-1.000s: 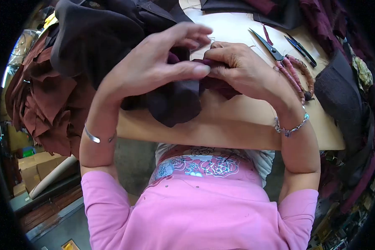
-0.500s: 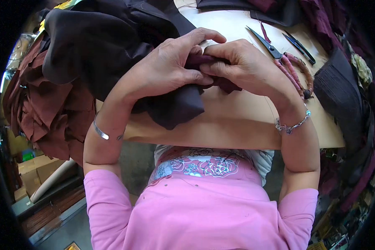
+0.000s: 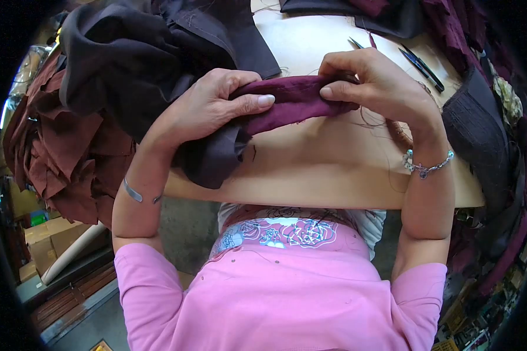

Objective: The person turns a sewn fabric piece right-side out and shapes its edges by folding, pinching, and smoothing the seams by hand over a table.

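Note:
A strip of maroon fabric (image 3: pixel 293 104) is stretched between my two hands above the table. My left hand (image 3: pixel 216 104) is closed on its left end, thumb on top, where it meets a dark garment (image 3: pixel 140 64). That dark cloth spreads to the back left, and a fold of it hangs below my left hand. With thumb and fingers, my right hand (image 3: pixel 363 82) pinches the strip's right end. Behind my right hand, the scissors are mostly hidden; a blade tip and part of the wrapped handle (image 3: pixel 400 136) show.
Black tweezers or snips (image 3: pixel 421 67) lie at the back right of the pale table (image 3: pixel 334 167). Brown fabric pieces (image 3: pixel 70 158) are heaped at left. Dark cloth (image 3: pixel 480 117) hangs over the right edge. Loose threads lie near my right hand.
My hands have moved apart, the right one to the right, and the bunched maroon fabric is now drawn out flat between them. My right hand now covers most of the scissors.

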A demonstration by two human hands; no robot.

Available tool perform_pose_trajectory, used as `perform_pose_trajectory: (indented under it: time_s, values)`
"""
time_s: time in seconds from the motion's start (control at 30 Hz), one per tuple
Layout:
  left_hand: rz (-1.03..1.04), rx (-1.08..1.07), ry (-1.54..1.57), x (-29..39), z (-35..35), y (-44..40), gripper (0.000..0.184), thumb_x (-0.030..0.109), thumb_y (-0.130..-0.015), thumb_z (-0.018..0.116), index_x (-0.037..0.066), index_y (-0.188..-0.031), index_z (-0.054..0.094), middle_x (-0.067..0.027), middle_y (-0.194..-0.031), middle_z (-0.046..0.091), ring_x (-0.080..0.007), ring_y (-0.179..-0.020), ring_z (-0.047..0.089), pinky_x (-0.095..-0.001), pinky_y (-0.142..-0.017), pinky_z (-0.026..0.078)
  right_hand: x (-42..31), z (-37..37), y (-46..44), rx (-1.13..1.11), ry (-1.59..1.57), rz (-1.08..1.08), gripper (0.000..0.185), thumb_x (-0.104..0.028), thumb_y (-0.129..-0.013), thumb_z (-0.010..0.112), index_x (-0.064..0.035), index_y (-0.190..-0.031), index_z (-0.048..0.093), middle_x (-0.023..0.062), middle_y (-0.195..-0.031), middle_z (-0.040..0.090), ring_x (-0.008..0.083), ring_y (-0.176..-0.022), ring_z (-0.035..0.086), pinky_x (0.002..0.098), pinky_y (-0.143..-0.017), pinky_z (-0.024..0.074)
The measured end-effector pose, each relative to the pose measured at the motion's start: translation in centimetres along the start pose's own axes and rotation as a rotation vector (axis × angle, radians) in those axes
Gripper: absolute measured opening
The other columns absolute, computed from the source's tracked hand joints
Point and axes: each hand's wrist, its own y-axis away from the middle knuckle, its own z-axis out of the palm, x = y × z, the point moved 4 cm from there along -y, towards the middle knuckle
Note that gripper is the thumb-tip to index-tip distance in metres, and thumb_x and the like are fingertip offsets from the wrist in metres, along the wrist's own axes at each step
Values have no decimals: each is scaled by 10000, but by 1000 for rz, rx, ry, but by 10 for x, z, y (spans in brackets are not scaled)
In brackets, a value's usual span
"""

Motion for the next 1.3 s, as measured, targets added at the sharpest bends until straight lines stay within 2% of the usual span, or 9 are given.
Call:
perform_pose_trajectory:
  time_s: [0.2, 0.3, 0.4, 0.7, 0.93, 1.07, 1.1, 1.2, 1.3]
  values:
    - [40, 188, 59, 0, -13, 24, 130, 118, -777, 600, 7, -751, 538, 61, -661, 451, -9, -620, 394, -164, -551, 338, 20, -18, -3, 268, -218, -100, 240, -251, -831, 530, -22, -891, 568, -3, -793, 541, 43, -731, 495, 192, -572, 426]
    - [53, 260, 35, -5, -22, 39, 107, 95, -760, 613, 17, -751, 541, 61, -665, 459, -8, -621, 397, -163, -549, 339, 30, -15, -5, 302, -418, 115, 265, -271, -847, 506, -27, -930, 565, -6, -817, 539, 36, -781, 476, 189, -564, 426]
    - [55, 282, 56, -10, -22, 47, 106, 83, -747, 629, 19, -755, 544, 60, -673, 474, -7, -633, 413, -163, -553, 346, 24, -1, -8, 125, -553, 166, 291, -293, -858, 486, -33, -962, 563, 0, -826, 539, 43, -758, 487, 185, -574, 445]
    - [165, 375, -122, -11, -22, 57, 109, 69, -752, 621, -7, -768, 544, 9, -642, 483, -30, -586, 431, -185, -516, 359, 33, -7, -17, 351, -1124, -93, 188, -140, -833, 521, -6, -965, 528, 40, -856, 557, 86, -743, 552, 225, -604, 493]
    - [289, 457, -271, -4, -13, 57, 80, 34, -735, 613, -15, -761, 555, -43, -613, 482, -99, -538, 467, -215, -500, 362, 18, 10, -16, 270, -986, -71, 203, -191, -791, 588, -28, -912, 582, 9, -745, 564, 63, -636, 515, 205, -615, 434]
    - [312, 499, -357, -7, -11, 58, 78, 26, -716, 620, -9, -762, 566, -62, -611, 485, -137, -540, 479, -235, -507, 365, 0, -3, -7, 679, -527, -372, 138, -62, -780, 575, -10, -907, 575, 19, -846, 567, 91, -727, 531, 207, -638, 434]
    - [310, 502, -340, -8, -11, 58, 80, 25, -711, 621, -7, -761, 568, -64, -612, 485, -143, -542, 480, -238, -508, 364, -4, -1, -6, 681, -689, -370, 142, -59, -792, 536, 10, -911, 572, 34, -831, 569, 96, -718, 535, 211, -626, 437]
    - [307, 507, -312, -10, -11, 58, 87, 23, -697, 626, -3, -761, 572, -69, -616, 487, -155, -544, 482, -244, -508, 362, 0, -2, -2, 178, -1035, -346, 156, -74, -812, 489, 30, -890, 575, 52, -818, 568, 99, -706, 536, 215, -602, 440]
    - [316, 495, -344, -9, -10, 59, 93, 20, -691, 627, -2, -764, 572, -67, -618, 492, -153, -544, 481, -244, -508, 361, 13, -2, -4, -93, -932, -242, 241, -40, -788, 455, 53, -991, 545, 65, -817, 566, 99, -670, 526, 223, -546, 441]
